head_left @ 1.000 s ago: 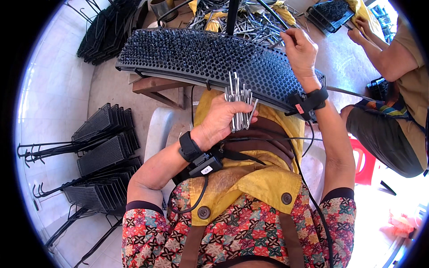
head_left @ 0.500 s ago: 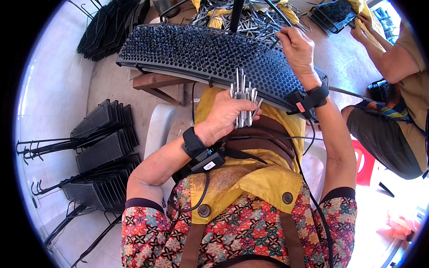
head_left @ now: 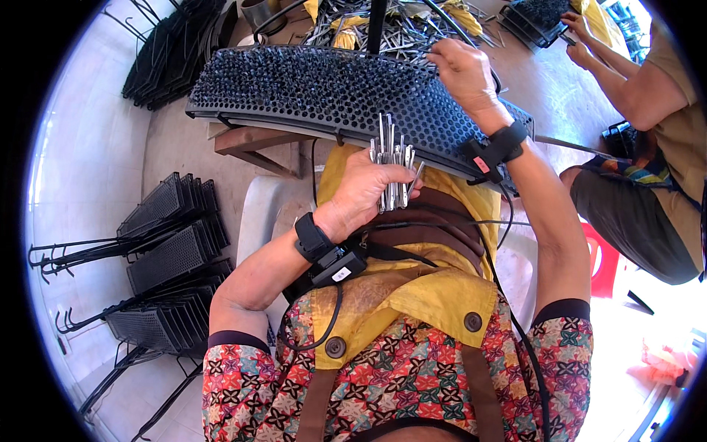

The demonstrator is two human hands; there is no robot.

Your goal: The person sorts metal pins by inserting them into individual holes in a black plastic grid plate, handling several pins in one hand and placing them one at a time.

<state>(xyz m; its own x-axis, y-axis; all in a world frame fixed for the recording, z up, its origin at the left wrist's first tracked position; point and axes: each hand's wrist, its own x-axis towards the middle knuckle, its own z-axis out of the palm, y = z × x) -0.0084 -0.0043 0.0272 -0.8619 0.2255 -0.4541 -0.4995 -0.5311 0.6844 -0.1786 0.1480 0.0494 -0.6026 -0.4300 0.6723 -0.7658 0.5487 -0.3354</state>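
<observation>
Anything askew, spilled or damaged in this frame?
Nothing stands out. The left hand holds a bundle of thin silver metal pins upright, the right hand works at the top of the curved black perforated panel, and the stacked black mesh panels on the floor lean in orderly rows.

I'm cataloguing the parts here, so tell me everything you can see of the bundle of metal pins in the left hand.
The bundle of metal pins is a fistful of thin, straight, silvery rods, held roughly upright in the left hand, tips fanning slightly above the fingers. It sits just below the near edge of the black perforated panel, over the yellow apron.
</observation>
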